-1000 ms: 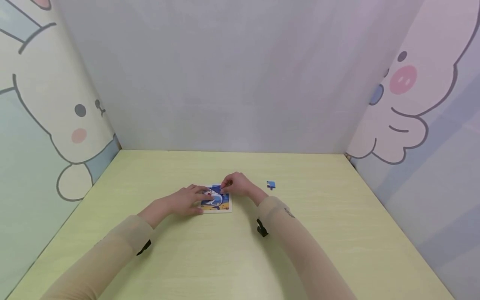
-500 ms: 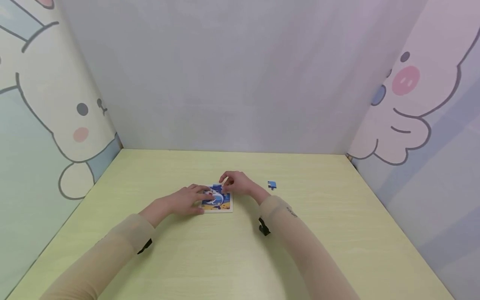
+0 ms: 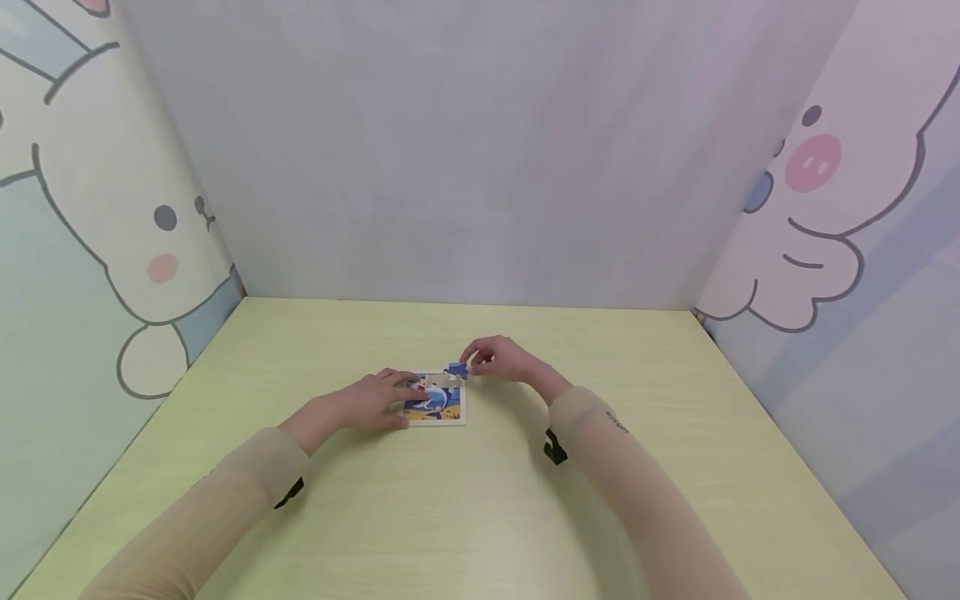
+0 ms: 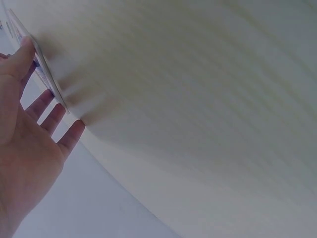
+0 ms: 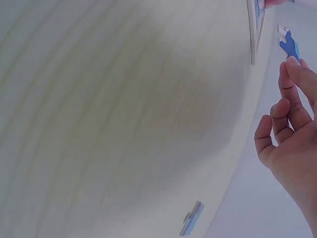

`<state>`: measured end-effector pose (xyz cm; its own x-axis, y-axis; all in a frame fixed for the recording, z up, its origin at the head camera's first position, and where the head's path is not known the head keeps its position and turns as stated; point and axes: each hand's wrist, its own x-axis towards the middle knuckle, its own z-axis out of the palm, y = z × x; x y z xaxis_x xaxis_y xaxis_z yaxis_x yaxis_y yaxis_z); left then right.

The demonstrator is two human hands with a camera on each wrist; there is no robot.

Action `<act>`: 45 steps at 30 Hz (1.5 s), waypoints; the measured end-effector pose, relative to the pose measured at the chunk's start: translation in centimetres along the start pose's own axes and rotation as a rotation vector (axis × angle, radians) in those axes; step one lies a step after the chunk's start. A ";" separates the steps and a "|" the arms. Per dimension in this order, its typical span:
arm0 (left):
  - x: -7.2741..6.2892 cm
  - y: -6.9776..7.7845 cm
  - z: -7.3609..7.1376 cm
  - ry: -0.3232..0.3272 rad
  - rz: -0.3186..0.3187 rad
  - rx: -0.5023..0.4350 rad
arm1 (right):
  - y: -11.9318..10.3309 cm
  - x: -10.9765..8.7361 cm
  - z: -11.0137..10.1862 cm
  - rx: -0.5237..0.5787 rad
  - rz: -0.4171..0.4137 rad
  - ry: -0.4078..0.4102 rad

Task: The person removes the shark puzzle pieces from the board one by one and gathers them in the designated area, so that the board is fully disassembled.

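A small jigsaw puzzle in a white frame point(image 3: 462, 413), with a blue sea-animal picture, lies flat on the table. My left hand point(image 3: 371, 402) rests on its left side, fingers spread over the picture and thumb at the near edge. In the left wrist view the fingers of that left hand point(image 4: 29, 129) reach along the puzzle's edge. Thumb and index finger of my right hand point(image 3: 504, 358) pinch a blue puzzle piece point(image 3: 456, 371) above the frame's far right corner. The right wrist view shows this piece point(image 5: 290, 45) tilted, off the board. A pale gap shows in the picture's upper part.
Another blue puzzle piece point(image 5: 192, 218) lies on the table to the right, mostly hidden behind my right wrist in the head view. The pale yellow table point(image 3: 480, 517) meets a grey back wall point(image 3: 465, 167). Side walls bear cartoon animals.
My right hand has pulled a puzzle piece up out of the picture and moved right with it, uncovering a pale gap. The left hand stays on the puzzle.
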<state>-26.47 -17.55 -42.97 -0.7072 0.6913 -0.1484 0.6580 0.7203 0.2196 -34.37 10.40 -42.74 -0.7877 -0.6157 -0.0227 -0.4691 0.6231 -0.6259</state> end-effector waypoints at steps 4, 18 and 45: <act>-0.1 0.1 0.0 0.007 0.003 0.003 | 0.7 -1.0 -1.0 -0.008 0.034 0.009; -0.1 0.0 0.2 0.019 0.004 0.017 | 3.5 -3.6 -3.3 -0.014 0.070 0.023; -0.7 0.4 0.4 0.044 0.017 0.051 | 6.7 -4.9 -3.8 -0.046 0.194 0.069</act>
<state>-25.60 -17.72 -43.20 -0.7054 0.7014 -0.1024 0.6820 0.7109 0.1717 -35.17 19.41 -43.83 -0.8897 -0.4486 -0.0849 -0.3225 0.7491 -0.5787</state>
